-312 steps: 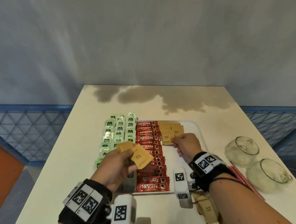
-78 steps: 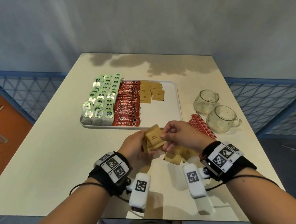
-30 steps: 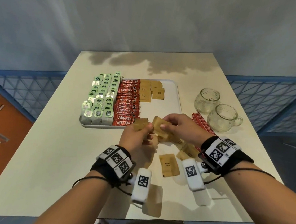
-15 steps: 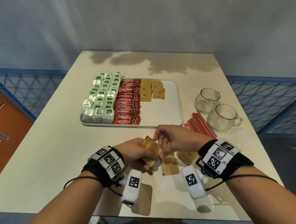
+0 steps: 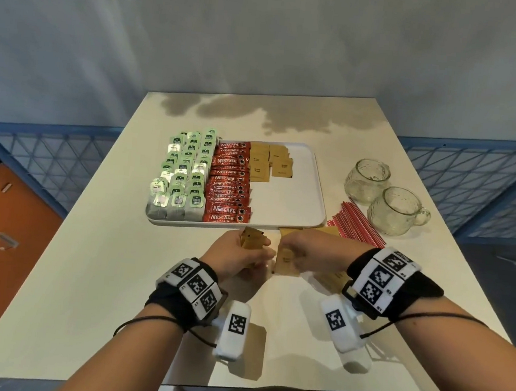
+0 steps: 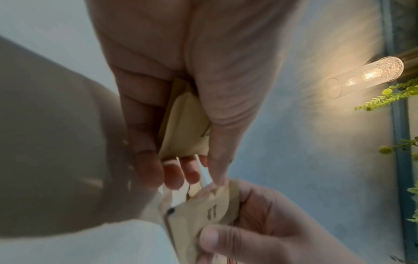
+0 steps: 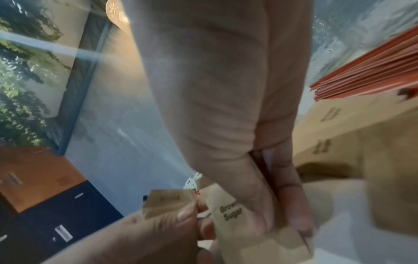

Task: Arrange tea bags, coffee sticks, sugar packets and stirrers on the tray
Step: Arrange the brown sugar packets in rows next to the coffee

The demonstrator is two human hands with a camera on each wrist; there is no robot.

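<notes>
The white tray [image 5: 291, 195] holds rows of green tea bags [image 5: 183, 172], red coffee sticks [image 5: 229, 183] and some brown sugar packets [image 5: 269, 165] at its far end. In front of the tray, my left hand [image 5: 238, 253] grips a small stack of brown sugar packets [image 5: 251, 238] [image 6: 185, 125]. My right hand [image 5: 304, 253] pinches one more brown sugar packet [image 5: 286, 261] [image 7: 246, 223] just right of the left hand. More loose packets [image 5: 331, 276] lie on the table under the right wrist. Red stirrers [image 5: 358, 224] lie right of the tray.
Two glass jars [image 5: 367, 180] [image 5: 395, 210] stand at the table's right side behind the stirrers. The cream table [image 5: 85, 273] ends just below my forearms. A blue lattice railing [image 5: 49, 156] runs behind the table on both sides.
Over the last second my hands have kept passing packets: the right hand has picked another packet off the table pile while the left holds the gathered stack. Both hands stay in front of the tray.
</notes>
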